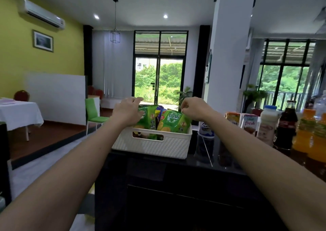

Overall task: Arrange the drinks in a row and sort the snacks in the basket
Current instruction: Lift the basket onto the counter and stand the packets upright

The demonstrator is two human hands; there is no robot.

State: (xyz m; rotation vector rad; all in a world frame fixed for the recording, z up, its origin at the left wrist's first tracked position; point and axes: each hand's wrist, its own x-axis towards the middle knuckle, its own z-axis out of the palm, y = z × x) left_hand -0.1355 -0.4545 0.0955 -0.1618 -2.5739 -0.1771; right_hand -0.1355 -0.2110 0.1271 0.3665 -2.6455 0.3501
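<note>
Basket (151, 145), white plastic with a woven pattern and a slot handle in its near wall, is recorded in the head view on the black counter (176, 170). It is set at the counter's far left corner, and its left wall stands right at the counter's left edge, with floor beyond. Snack bags are stood upright inside it.

The left green bag (150, 117) is gripped at its top by the left hand (127, 111), with fingers curled over the upper edge and the thumb laid across the front. The right green bag (173, 124), tilted toward the basket's right wall, is pinched at its top edge by the right hand (194, 110), fingers bunched narrow. Darker bags are seen behind the two green ones; their kind cannot be told.

Drinks are noted to the right of the basket, all upright. A white cup (205, 131) stands just beside the basket's right wall, parted from it by a narrow strip. Behind it and rightward, an orange carton (232, 118) and a pink carton (249, 123) stand side by side. Further right, a white bottle (268, 125), a dark cola bottle (286, 126) and an orange bottle (305, 130) are ranged close together, with a second orange one cut by the frame edge.

Bare counter is seen in front of the basket and the cup, between the two forearms, up to the near edge.
</note>
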